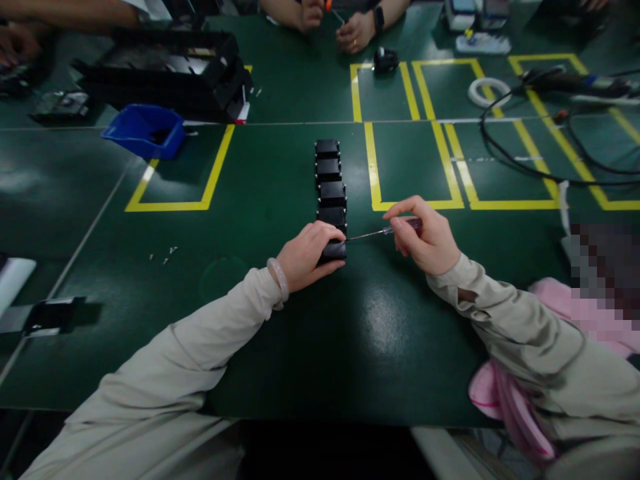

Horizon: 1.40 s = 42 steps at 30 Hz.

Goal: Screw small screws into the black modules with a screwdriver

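Several small black blocks (330, 168) with shiny screw heads along their sides stand in a row running away from me on the green table. My left hand (313, 252) is closed around the nearest black block (334, 251), thumb at its near side and fingers over its far side. My right hand (425, 235) grips a screwdriver (403, 228) by its handle. The thin shaft points left, its tip at the right side of that nearest block; whether it sits in a screw is too small to tell. A few loose screws (170, 255) lie to the left.
A blue bin (147, 130) and large black housings (165, 70) stand at the back left. Yellow tape (417, 205) marks rectangles on the table. Cables (505, 147) and a white tape roll (489, 92) lie right. Across the table, a co-worker's hands (356, 32) hold a tool.
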Each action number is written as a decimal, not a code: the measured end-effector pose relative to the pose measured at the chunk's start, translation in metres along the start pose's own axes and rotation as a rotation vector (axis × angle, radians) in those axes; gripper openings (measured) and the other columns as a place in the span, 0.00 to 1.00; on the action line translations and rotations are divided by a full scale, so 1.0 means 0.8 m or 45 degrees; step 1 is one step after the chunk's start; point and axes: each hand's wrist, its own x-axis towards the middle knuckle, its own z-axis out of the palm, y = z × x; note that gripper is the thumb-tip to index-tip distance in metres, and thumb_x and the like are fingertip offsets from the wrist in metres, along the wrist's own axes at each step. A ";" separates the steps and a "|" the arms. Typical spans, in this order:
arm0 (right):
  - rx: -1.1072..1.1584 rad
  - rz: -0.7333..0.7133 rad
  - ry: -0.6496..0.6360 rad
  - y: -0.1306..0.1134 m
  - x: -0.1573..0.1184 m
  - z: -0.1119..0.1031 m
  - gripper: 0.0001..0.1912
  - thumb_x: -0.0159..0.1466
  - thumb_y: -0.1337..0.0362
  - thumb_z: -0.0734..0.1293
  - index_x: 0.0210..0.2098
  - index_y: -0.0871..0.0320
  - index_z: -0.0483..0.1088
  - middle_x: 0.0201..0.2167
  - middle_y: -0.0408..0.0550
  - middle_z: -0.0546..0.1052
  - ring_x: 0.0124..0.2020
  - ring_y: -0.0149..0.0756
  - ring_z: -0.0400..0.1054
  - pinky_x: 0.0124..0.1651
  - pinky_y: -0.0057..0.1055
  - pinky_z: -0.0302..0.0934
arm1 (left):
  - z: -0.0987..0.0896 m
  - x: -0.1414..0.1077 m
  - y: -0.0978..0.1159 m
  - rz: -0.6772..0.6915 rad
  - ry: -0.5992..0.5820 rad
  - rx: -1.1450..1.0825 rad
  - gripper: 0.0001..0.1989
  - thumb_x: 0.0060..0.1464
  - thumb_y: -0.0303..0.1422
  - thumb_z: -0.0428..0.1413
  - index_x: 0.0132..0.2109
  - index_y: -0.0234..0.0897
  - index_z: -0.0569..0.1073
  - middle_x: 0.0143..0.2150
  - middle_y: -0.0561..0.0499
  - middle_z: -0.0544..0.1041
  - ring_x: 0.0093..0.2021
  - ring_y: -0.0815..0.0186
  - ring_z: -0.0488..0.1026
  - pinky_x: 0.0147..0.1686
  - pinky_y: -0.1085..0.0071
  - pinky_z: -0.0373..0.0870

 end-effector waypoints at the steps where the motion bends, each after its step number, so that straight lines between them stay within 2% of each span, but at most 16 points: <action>1: -0.002 -0.018 0.007 0.000 0.000 0.000 0.05 0.70 0.60 0.61 0.43 0.54 0.64 0.16 0.34 0.64 0.13 0.26 0.59 0.16 0.27 0.52 | 0.000 0.000 0.000 -0.003 -0.001 0.000 0.17 0.60 0.35 0.57 0.53 0.34 0.64 0.50 0.43 0.71 0.52 0.57 0.69 0.53 0.57 0.69; 5: 0.008 -0.036 0.008 0.000 0.000 0.000 0.06 0.70 0.61 0.61 0.44 0.54 0.64 0.19 0.35 0.65 0.15 0.26 0.61 0.19 0.28 0.56 | 0.000 0.001 0.000 -0.013 -0.003 -0.006 0.17 0.60 0.35 0.57 0.53 0.35 0.64 0.50 0.43 0.71 0.52 0.57 0.68 0.54 0.57 0.69; 10: 0.010 0.023 -0.014 0.001 0.000 -0.001 0.08 0.69 0.56 0.62 0.38 0.54 0.65 0.14 0.33 0.62 0.12 0.26 0.58 0.15 0.26 0.51 | 0.000 0.000 0.001 -0.007 0.004 -0.008 0.17 0.60 0.35 0.57 0.53 0.35 0.64 0.50 0.43 0.71 0.52 0.57 0.69 0.53 0.56 0.69; 16: 0.025 -0.015 0.006 0.000 -0.001 0.000 0.07 0.69 0.59 0.62 0.45 0.54 0.63 0.19 0.35 0.66 0.15 0.26 0.60 0.18 0.28 0.55 | 0.000 0.000 0.001 -0.007 0.003 -0.007 0.17 0.60 0.35 0.58 0.52 0.35 0.64 0.50 0.43 0.71 0.52 0.57 0.69 0.53 0.57 0.69; 22: 0.020 0.046 -0.011 0.000 0.000 -0.001 0.09 0.69 0.55 0.61 0.38 0.53 0.65 0.14 0.34 0.63 0.12 0.27 0.58 0.15 0.28 0.51 | 0.000 0.001 0.002 -0.011 0.003 -0.004 0.17 0.60 0.35 0.57 0.52 0.35 0.64 0.50 0.43 0.71 0.52 0.57 0.69 0.53 0.56 0.69; 27: 0.026 -0.008 0.009 0.000 -0.001 -0.001 0.07 0.70 0.58 0.61 0.45 0.52 0.63 0.19 0.35 0.66 0.15 0.28 0.61 0.19 0.30 0.56 | -0.001 0.001 0.002 -0.030 -0.014 -0.024 0.17 0.60 0.35 0.57 0.53 0.36 0.64 0.50 0.43 0.71 0.52 0.56 0.69 0.53 0.55 0.69; 33: 0.033 0.057 -0.018 0.001 -0.001 -0.001 0.09 0.69 0.55 0.61 0.39 0.53 0.65 0.14 0.34 0.63 0.12 0.27 0.58 0.15 0.28 0.51 | -0.001 0.001 0.002 -0.037 -0.020 -0.017 0.16 0.60 0.36 0.57 0.53 0.36 0.64 0.51 0.43 0.71 0.52 0.56 0.69 0.54 0.56 0.68; 39: 0.036 -0.018 0.004 0.001 0.000 0.000 0.07 0.70 0.59 0.62 0.45 0.53 0.63 0.19 0.35 0.66 0.15 0.27 0.60 0.18 0.29 0.55 | 0.000 0.000 0.001 -0.009 -0.001 -0.007 0.17 0.60 0.35 0.57 0.53 0.35 0.64 0.50 0.43 0.71 0.52 0.57 0.69 0.53 0.57 0.69; 42: 0.029 0.004 -0.007 0.000 0.000 -0.001 0.07 0.69 0.57 0.62 0.43 0.53 0.64 0.18 0.35 0.66 0.15 0.27 0.61 0.18 0.29 0.55 | 0.000 0.001 0.002 -0.006 -0.001 -0.005 0.17 0.60 0.35 0.57 0.53 0.35 0.64 0.50 0.43 0.71 0.52 0.57 0.69 0.53 0.57 0.69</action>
